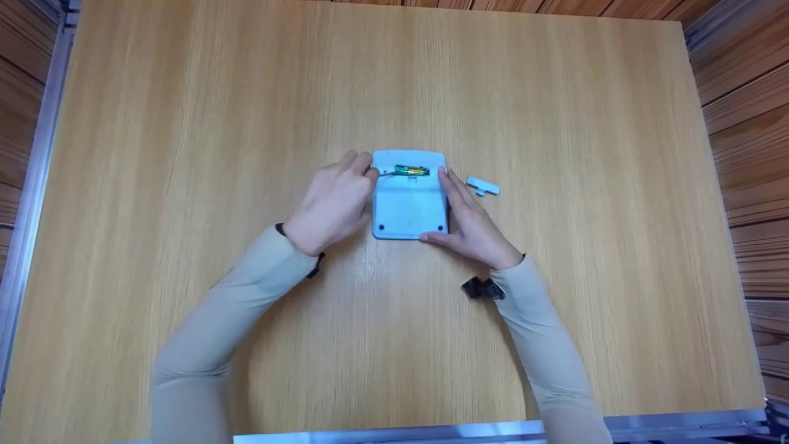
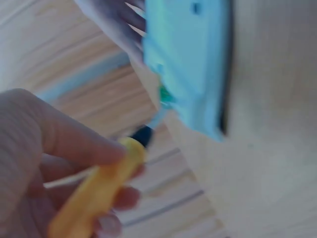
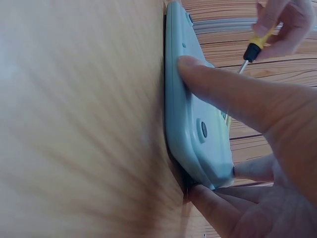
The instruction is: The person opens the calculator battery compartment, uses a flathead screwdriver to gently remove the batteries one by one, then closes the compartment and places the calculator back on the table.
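Observation:
A flat light-blue calculator-shaped device [image 1: 408,208] lies on the table with its back up. A green and gold battery [image 1: 412,171] sits in its uncovered slot. My left hand [image 1: 336,200] grips a screwdriver by its yellow handle [image 2: 99,191], and the shaft reaches to the left end of the battery. My right hand [image 1: 474,228] holds the device at its right side, thumb on the near edge and fingers along the right edge. Just right of that hand's fingers lies the small blue battery cover [image 1: 483,185].
The wooden table [image 1: 246,92] extends on all sides of the device. A metal rail [image 1: 394,433] runs along the near edge, and plank walls [image 1: 746,154] stand beyond the sides. Dark wrist-worn cameras [image 1: 484,288] sit at the sleeve cuffs.

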Motion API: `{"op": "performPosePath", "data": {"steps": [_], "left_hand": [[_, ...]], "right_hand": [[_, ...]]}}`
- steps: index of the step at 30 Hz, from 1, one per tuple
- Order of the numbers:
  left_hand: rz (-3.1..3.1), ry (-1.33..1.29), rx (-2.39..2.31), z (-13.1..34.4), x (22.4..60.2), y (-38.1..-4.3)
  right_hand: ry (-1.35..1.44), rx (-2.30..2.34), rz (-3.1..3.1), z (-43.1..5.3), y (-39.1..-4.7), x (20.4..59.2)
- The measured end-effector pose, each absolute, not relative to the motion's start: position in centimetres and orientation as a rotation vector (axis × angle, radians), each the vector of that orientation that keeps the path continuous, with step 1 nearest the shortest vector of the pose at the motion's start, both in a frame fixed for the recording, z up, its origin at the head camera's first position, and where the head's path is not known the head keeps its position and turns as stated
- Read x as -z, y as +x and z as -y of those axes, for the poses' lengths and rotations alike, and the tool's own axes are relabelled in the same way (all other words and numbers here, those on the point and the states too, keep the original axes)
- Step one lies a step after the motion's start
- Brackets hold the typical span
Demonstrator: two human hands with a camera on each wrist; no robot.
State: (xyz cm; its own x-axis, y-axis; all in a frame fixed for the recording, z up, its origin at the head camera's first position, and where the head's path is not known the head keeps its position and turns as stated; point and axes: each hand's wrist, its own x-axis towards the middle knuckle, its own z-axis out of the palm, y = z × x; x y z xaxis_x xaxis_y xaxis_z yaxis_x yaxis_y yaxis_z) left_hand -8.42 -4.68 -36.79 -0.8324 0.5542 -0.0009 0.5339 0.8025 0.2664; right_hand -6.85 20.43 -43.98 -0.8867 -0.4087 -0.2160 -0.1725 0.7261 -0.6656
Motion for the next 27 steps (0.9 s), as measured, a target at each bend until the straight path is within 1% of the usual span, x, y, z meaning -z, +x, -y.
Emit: {"op": "performPosePath", "data": {"steps": [3,5,11,15,20,27], "left_hand": [[-2.892,0.862,-0.371,4.1,36.2,-8.5],[-2.873,0.817,-0.445,4.2,36.2,-8.6],[-2.795,0.654,-0.811,5.6,37.6,-8.6],[-2.785,0.574,-0.943,6.1,38.7,-8.2],[-2.793,0.513,-0.936,6.0,39.1,-7.5],[-2.839,0.553,-0.806,4.7,38.5,-7.2]], "right_hand": [[-0.442,0.961,-2.577,-20.4,-6.8,44.0],[-0.453,0.961,-2.581,-20.4,-6.8,44.0],[-0.483,0.941,-2.603,-20.4,-6.8,44.1],[-0.474,0.938,-2.605,-20.5,-6.8,44.1],[-0.477,0.925,-2.602,-20.5,-6.9,44.1],[-0.478,0.919,-2.603,-20.5,-6.9,44.0]]}}
